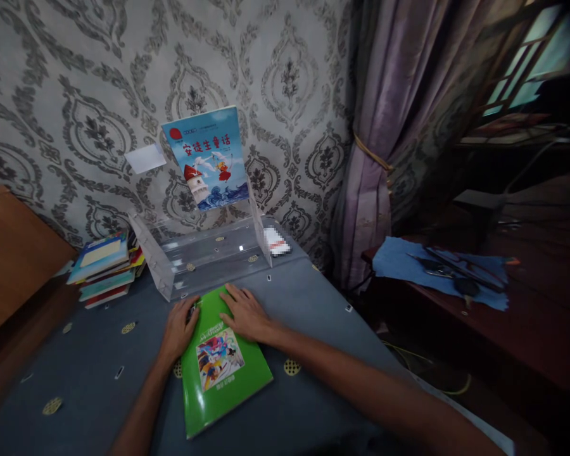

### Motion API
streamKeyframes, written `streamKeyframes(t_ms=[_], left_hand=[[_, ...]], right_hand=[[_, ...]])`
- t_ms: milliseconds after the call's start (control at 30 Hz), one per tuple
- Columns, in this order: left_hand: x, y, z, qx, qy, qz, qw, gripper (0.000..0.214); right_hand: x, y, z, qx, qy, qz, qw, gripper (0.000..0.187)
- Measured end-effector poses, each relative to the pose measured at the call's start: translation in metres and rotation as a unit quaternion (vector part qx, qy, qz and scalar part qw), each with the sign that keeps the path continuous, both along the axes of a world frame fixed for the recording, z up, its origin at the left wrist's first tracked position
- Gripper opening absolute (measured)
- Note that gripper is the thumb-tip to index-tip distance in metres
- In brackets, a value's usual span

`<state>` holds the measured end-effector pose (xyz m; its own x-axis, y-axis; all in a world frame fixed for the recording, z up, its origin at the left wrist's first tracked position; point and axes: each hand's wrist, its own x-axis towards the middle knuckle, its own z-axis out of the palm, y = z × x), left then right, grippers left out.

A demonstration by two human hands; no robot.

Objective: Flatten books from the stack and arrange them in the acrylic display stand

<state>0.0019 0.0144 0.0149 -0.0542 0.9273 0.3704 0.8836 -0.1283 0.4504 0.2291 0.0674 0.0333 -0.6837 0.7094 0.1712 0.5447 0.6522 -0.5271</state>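
A green book [228, 364] with a colourful picture on its cover lies flat on the grey-blue table cover [313, 386]. My left hand [177, 332] rests along the book's upper left edge, thumb apart from the fingers. Across the upper right of the cover lies my right hand [247, 315], its fingers spread over the green surface. Just beyond the book stands a clear plastic rack [209, 250] with upright side panels. At the rack's back, a blue picture book [213, 164] with red Chinese characters stands upright, facing me.
Stacked books [107, 266] sit left of the rack, near a brown wooden panel [19, 253]. A blurred-out white item [276, 242] lies at the rack's right. Further right are a tied purple curtain [375, 139] and a dark red surface bearing a blue cloth [399, 259].
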Motion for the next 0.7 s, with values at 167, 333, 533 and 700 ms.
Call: streamKeyframes(t_ms=[167, 333, 533, 700], left_hand=[[0.003, -0.002, -0.001, -0.006, -0.006, -0.021, 1.0, 0.043], [0.008, -0.007, -0.003, -0.014, -0.007, -0.051, 0.999, 0.041], [0.016, -0.017, 0.001, -0.029, -0.026, -0.083, 0.996, 0.042], [0.025, -0.027, 0.005, -0.045, -0.031, -0.102, 0.993, 0.042]], right_hand=[[0.006, -0.019, 0.001, 0.0, -0.007, -0.025, 1.0, 0.056], [0.017, -0.042, 0.0, 0.008, 0.002, 0.002, 1.0, 0.054], [0.046, -0.074, 0.004, -0.02, -0.002, 0.074, 0.997, 0.059], [0.085, -0.088, 0.012, -0.058, 0.006, 0.188, 0.981, 0.08]])
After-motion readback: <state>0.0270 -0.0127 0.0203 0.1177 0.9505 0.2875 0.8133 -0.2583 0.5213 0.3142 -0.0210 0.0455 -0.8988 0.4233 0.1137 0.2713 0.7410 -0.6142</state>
